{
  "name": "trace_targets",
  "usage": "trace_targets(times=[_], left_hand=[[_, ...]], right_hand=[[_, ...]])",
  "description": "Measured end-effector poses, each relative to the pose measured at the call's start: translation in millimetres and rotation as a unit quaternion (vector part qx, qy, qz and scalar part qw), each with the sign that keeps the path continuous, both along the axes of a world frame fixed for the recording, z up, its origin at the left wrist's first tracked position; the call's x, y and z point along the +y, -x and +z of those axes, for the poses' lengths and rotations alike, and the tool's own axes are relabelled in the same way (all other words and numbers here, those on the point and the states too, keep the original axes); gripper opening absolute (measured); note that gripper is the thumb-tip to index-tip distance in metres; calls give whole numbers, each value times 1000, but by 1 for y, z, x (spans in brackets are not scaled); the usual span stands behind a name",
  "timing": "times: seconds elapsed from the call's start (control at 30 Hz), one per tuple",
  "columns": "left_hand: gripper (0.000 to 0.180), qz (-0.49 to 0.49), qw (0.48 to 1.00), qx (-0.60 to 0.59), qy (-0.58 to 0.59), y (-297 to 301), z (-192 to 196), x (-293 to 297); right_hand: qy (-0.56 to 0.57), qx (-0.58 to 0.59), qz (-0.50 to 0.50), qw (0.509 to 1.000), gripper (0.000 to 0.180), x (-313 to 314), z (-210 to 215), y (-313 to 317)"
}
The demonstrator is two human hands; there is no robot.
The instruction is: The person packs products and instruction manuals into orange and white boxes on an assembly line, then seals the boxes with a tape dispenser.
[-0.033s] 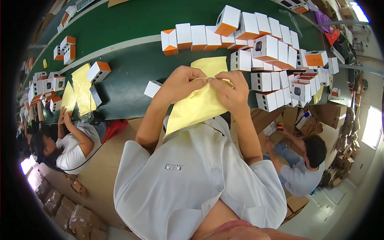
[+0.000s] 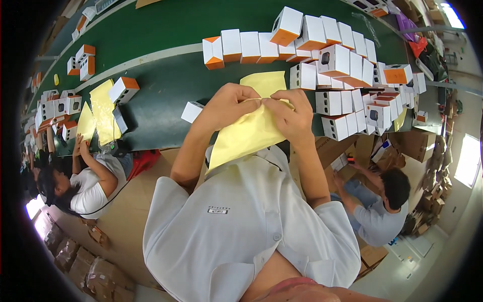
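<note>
Both my hands grip a yellow mailing envelope (image 2: 241,136) in front of my chest, just over the near table edge. My left hand (image 2: 226,106) pinches its upper edge between thumb and fingers. Right beside it, my right hand (image 2: 292,111) pinches the same edge, the thumbs almost touching. Toward my body the envelope slants down, its lower left corner near my shirt. Behind my hands, a second yellow piece (image 2: 266,81) lies flat on the table. One small white box (image 2: 191,111) stands by my left wrist, partly hidden by it.
Stacks of white and orange boxes (image 2: 334,59) fill the table's (image 2: 166,95) right side. At the left, a co-worker (image 2: 100,176) handles yellow envelopes near another box (image 2: 124,90). A second co-worker (image 2: 382,211) crouches at the right beside open cartons (image 2: 410,146).
</note>
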State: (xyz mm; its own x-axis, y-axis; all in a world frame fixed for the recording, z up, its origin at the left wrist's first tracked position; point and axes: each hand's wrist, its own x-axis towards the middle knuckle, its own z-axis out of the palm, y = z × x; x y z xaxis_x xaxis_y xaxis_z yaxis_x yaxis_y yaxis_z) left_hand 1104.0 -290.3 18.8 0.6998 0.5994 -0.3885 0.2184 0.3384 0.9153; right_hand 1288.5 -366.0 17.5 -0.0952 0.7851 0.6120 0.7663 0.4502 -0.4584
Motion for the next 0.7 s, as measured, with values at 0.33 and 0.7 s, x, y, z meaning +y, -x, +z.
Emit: trace_targets(times=[0.33, 0.7], left_hand=[[22, -18, 1000, 16, 9, 6, -5, 4], [24, 37, 998, -3, 55, 8, -11, 3]], right_hand=[[96, 126, -10, 987, 22, 6, 5, 7], [51, 38, 20, 998, 18, 12, -11, 15]])
